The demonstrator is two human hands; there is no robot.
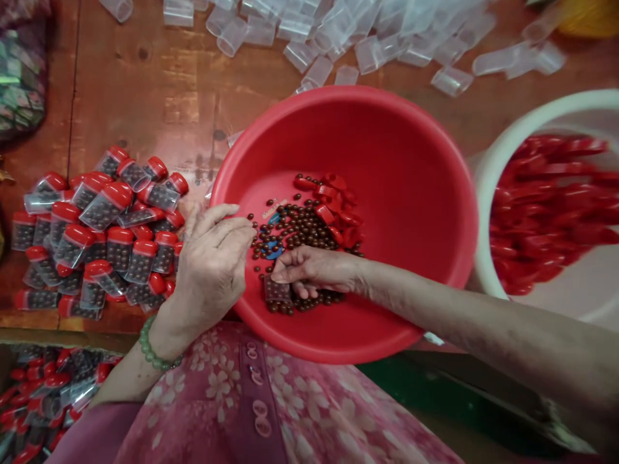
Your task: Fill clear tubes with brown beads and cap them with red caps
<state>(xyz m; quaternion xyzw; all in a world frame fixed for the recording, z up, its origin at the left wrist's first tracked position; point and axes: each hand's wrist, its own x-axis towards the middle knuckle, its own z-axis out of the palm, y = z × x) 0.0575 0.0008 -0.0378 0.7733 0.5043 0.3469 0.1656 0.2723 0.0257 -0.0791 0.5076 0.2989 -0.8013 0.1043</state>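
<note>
A big red basin point(416, 161) stands at the table's front edge, with brown balls point(309, 225) and several red caps point(338, 209) on its bottom. Inside it my right hand point(309, 267) is closed, thumb and fingers pinching a small clear plastic container point(277, 291) with brown balls in it. The container lies tilted among the loose balls, and no cap shows on it. My left hand point(207, 258) is closed over the basin's left rim, its fingertips on the inner side. Blue pieces point(274, 249) lie between the balls near both hands.
Left of the basin is a heap of red-capped filled containers point(104, 238); more of them point(48, 386) lie lower down at the left. Clear uncapped containers point(338, 29) are strewn along the back. A white bucket point(488, 187) with red caps stands at the right.
</note>
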